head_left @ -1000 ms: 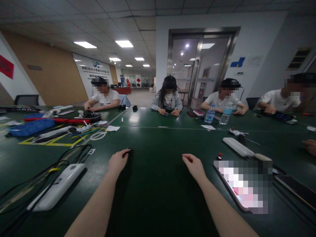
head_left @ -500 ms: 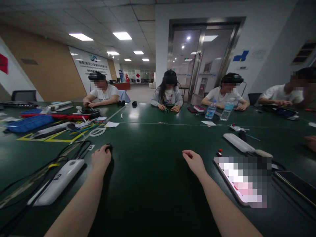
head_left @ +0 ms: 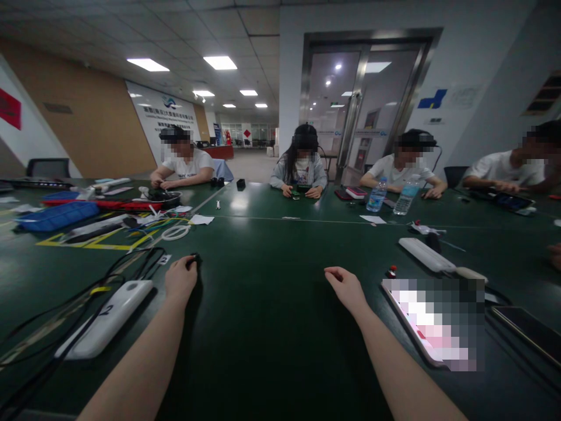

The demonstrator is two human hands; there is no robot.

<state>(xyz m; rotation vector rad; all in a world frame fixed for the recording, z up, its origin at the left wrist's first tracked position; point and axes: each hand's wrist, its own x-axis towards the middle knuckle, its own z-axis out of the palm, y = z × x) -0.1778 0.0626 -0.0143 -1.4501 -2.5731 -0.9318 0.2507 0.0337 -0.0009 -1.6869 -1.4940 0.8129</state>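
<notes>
small black object (head_left: 195, 261) sits pinched in your left hand (head_left: 180, 278), the grip narrow at the fingertips, just above the dark green table (head_left: 263, 351); it is too dark and small to make out what it is. your right hand (head_left: 346, 289) holds nothing, its fingers loosely curled and partly open, well apart from the left. to the left of your left hand lies a white power strip (head_left: 104, 318) marked with a 2, with black cables (head_left: 65, 313) running beside it and a small paper tag (head_left: 164, 259) near its far end. to the right of your right hand are a phone with a blurred screen (head_left: 432, 321), a dark phone (head_left: 528, 327) just beside it, a second white power strip (head_left: 423, 255) and a small red-topped part (head_left: 391, 272). farther off on the left sit a blue plastic tray (head_left: 56, 216) and a white cable coil (head_left: 175, 232). across the table, a co-worker in a grey cardigan (head_left: 300, 175) bends over something small held in both hands, and two water bottles (head_left: 377, 196) stand off to that person's left.
</notes>
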